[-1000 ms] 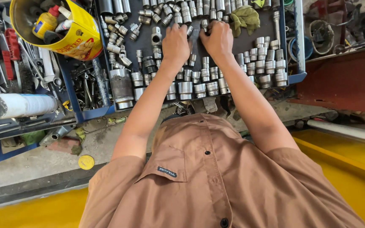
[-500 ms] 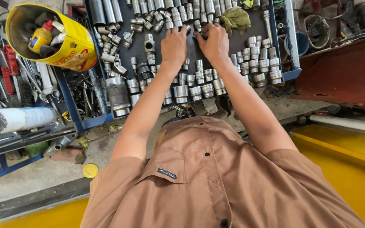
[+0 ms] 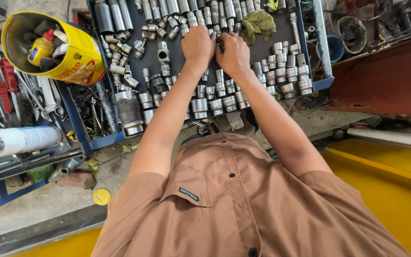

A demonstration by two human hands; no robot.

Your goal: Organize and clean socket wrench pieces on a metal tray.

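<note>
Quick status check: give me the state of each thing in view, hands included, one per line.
left hand: palm down on the sockets in the tray, fingers curled; grip hidden.
right hand: palm down beside the left hand, fingers curled; grip hidden.
sockets: mostly upright in rows, some lying loose.
blue tray: open, nearly full.
yellow can: tipped on its side, open, bottles inside.
green rag: crumpled on the tray.
white tube: lying flat.

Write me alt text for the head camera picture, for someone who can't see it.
Seen from above, a person in a brown shirt has the left hand and right hand side by side on a blue tray crowded with metal sockets. A green rag lies beside the right hand; a yellow can of bottles lies at left.
</note>
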